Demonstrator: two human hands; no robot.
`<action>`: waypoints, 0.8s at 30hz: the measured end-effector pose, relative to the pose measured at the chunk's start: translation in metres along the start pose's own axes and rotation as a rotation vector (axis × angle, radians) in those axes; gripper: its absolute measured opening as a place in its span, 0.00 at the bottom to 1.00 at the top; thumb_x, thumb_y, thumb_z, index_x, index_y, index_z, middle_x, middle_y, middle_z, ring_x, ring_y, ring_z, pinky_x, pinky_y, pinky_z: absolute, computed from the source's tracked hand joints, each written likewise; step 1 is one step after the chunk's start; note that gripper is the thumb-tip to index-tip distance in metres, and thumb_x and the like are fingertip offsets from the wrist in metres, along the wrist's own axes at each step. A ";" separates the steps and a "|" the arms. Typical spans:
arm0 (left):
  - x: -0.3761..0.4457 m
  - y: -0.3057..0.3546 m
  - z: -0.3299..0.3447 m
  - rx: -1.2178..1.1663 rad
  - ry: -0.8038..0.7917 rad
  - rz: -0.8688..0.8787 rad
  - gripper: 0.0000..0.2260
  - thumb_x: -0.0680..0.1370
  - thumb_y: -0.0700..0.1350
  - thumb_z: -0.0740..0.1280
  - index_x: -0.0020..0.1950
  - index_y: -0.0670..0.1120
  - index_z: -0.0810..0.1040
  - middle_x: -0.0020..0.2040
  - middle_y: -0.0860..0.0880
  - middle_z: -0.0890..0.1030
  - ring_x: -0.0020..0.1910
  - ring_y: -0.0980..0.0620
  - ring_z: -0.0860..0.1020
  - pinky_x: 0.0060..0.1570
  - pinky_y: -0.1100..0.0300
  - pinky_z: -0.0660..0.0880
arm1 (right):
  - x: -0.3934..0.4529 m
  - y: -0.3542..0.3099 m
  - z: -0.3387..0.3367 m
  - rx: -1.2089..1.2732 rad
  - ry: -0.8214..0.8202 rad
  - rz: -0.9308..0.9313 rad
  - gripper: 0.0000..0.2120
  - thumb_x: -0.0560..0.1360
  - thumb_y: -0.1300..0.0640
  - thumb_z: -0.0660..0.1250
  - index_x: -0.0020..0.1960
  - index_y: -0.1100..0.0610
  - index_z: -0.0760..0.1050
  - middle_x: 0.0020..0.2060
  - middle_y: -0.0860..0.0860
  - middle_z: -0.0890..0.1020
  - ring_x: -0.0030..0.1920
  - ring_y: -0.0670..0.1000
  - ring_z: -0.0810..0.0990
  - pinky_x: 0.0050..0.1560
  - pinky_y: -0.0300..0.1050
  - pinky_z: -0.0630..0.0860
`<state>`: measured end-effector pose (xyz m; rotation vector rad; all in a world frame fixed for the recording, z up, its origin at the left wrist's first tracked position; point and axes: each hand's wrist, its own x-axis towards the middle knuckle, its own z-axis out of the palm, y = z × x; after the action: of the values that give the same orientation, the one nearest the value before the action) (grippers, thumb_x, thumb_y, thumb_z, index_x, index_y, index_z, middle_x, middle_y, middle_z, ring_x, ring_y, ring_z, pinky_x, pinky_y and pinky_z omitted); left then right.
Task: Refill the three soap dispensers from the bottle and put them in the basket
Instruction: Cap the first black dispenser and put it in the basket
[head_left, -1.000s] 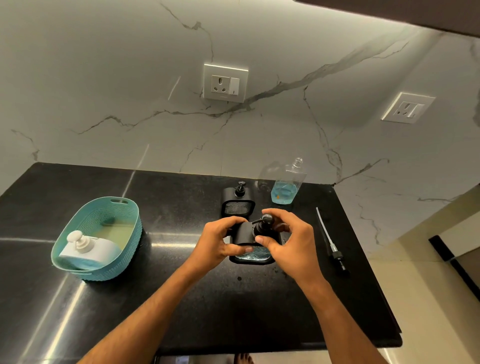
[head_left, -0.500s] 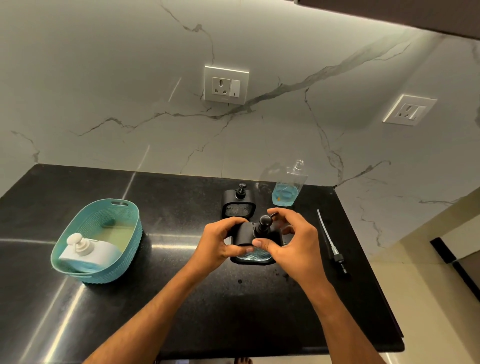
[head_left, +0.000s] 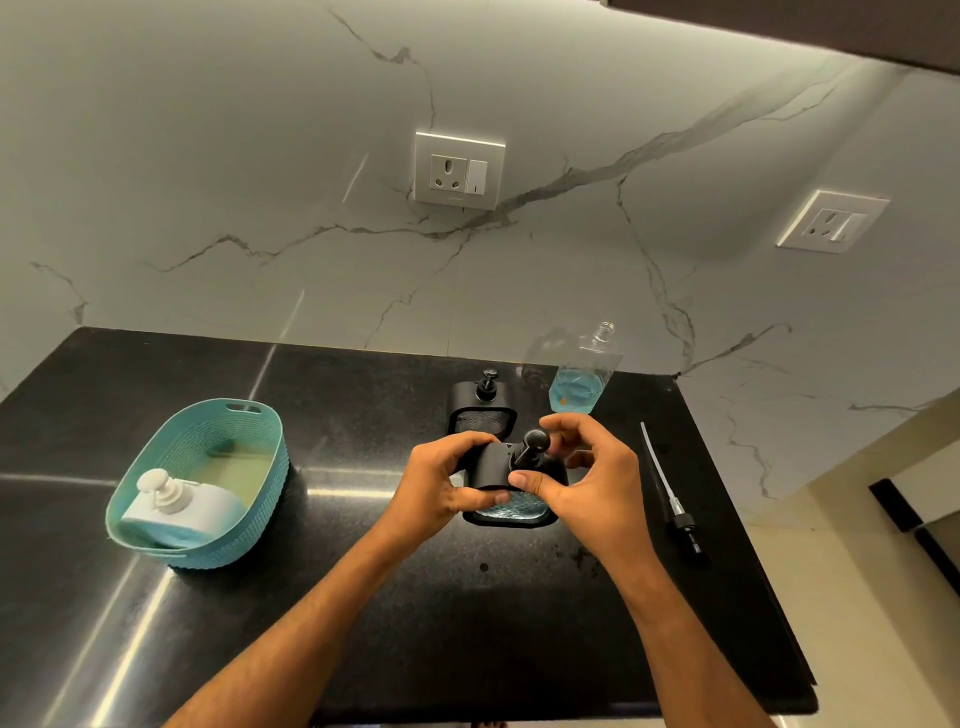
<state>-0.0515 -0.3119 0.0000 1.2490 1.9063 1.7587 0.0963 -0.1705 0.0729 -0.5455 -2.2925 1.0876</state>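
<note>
A black soap dispenser (head_left: 511, 512) with blue liquid showing in its clear lower part stands on the black counter (head_left: 363, 597). My left hand (head_left: 441, 483) grips its left side. My right hand (head_left: 587, 483) has thumb and fingers around its black pump head (head_left: 532, 447). A second black dispenser (head_left: 483, 408) stands just behind it. A white dispenser (head_left: 176, 506) lies inside the teal basket (head_left: 260, 467) at the left. The clear refill bottle (head_left: 579, 384), uncapped and a third full of blue soap, stands near the wall.
The bottle's pump with its long tube (head_left: 670, 493) lies on the counter to the right of my hands. The counter's right edge drops off close behind it. Two wall sockets (head_left: 460, 171) sit on the marble backsplash.
My right hand's fingers have shifted slightly around the pump head, as if turning it. The dispenser stays in place and my left hand keeps its grip.
</note>
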 end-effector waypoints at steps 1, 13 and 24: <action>0.001 0.000 0.000 -0.002 0.003 0.001 0.24 0.68 0.51 0.82 0.62 0.48 0.82 0.55 0.54 0.85 0.57 0.52 0.84 0.60 0.54 0.82 | 0.001 0.000 -0.001 0.008 -0.011 0.000 0.30 0.62 0.52 0.85 0.61 0.47 0.79 0.50 0.42 0.83 0.53 0.44 0.82 0.54 0.42 0.80; 0.009 -0.003 -0.003 0.042 0.011 0.018 0.24 0.68 0.53 0.81 0.61 0.47 0.82 0.55 0.52 0.85 0.57 0.52 0.84 0.58 0.47 0.82 | 0.009 -0.001 0.002 0.032 -0.051 -0.020 0.27 0.65 0.57 0.84 0.61 0.45 0.80 0.54 0.43 0.82 0.54 0.45 0.81 0.54 0.43 0.80; 0.016 -0.007 -0.006 0.045 0.023 0.009 0.24 0.67 0.53 0.82 0.60 0.48 0.83 0.53 0.53 0.86 0.54 0.50 0.85 0.55 0.43 0.82 | 0.017 0.003 0.005 0.019 -0.052 -0.009 0.22 0.64 0.58 0.84 0.56 0.48 0.83 0.49 0.44 0.83 0.51 0.43 0.81 0.50 0.36 0.79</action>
<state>-0.0679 -0.3039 0.0002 1.2594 1.9664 1.7512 0.0803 -0.1618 0.0732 -0.5042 -2.3243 1.1300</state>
